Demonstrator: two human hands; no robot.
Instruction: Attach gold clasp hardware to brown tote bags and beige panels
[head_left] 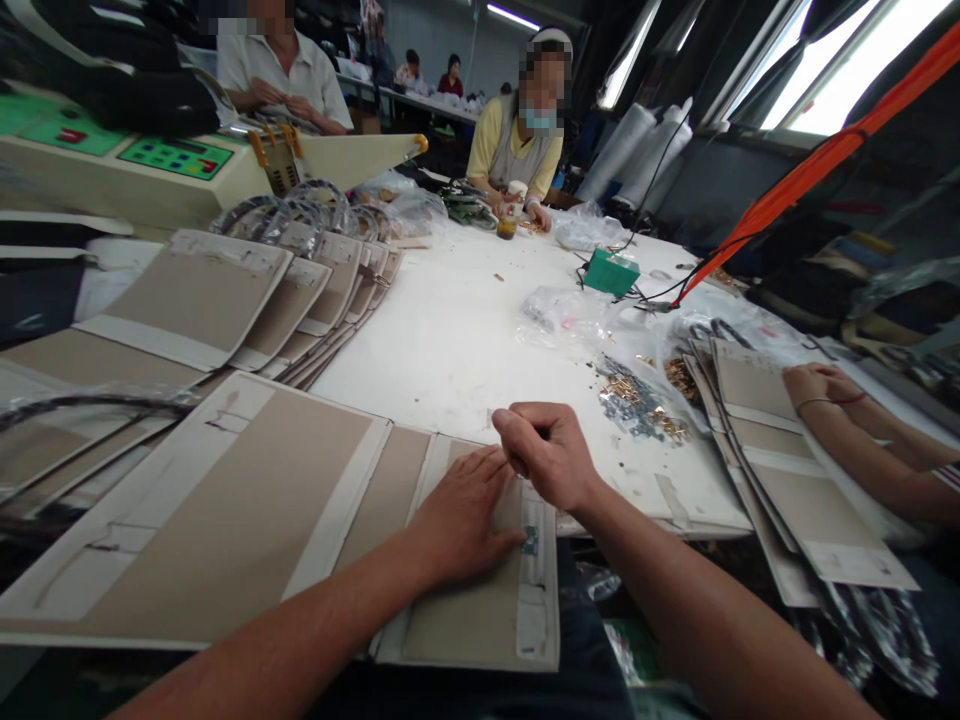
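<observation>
A large beige board panel with white strips and stitched ends lies unfolded in front of me, partly over the table's near edge. My left hand rests on its right-hand section, palm down with the fingers stretched out. Near the left thumb, a small grey metal plate sits on the panel's white edge strip. My right hand is closed in a fist just above the panel's upper right corner, beside the left fingertips. What it holds, if anything, is hidden.
Stacked beige panels with plastic-wrapped handles stand at left, before a machine. Loose gold and grey metal pieces lie at right, near a green box and an orange-wrapped cable. Co-workers sit opposite and at right, by more panels.
</observation>
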